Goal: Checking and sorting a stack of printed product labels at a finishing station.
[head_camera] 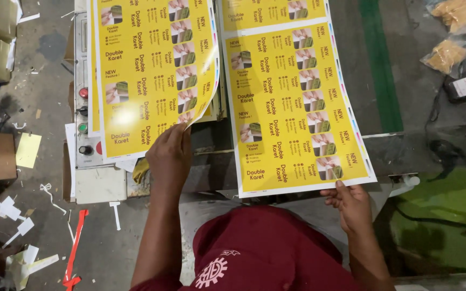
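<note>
Maroon shirt fills the lower view; above it the left hand [169,156] pinches the lower corner of 1 glossy yellow printed sheet [146,75] over the control panel [83,108], while the right hand [351,207] grips another sheet's [297,108] bottom edge. Both look thin, floppy and slick, best held by the edges.
</note>
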